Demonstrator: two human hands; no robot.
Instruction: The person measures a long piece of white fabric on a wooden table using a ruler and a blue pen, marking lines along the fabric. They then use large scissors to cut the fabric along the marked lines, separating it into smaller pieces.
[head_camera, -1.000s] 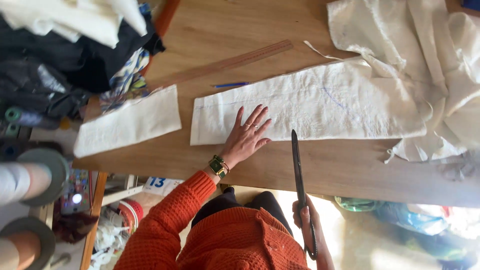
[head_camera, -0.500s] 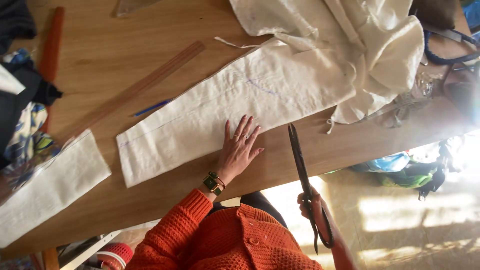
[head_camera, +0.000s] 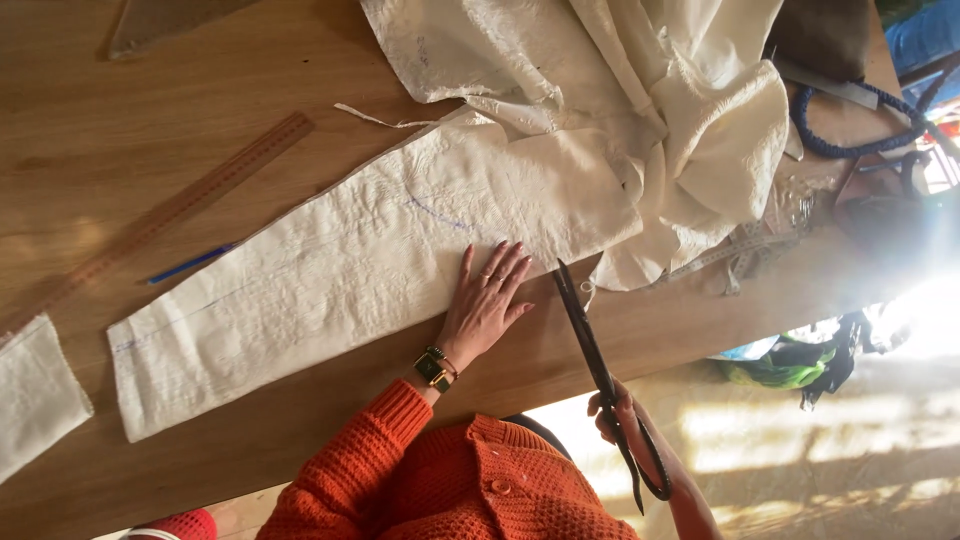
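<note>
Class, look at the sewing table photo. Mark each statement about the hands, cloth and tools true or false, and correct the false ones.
1. The left hand lies flat on the long cream fabric strip. True.
2. The right hand holds a pencil. False: it holds long black scissors.
3. The long wooden ruler lies on the fabric strip. False: it lies beside it on the wooden table.
4. A blue pencil lies near the ruler. True.
</note>
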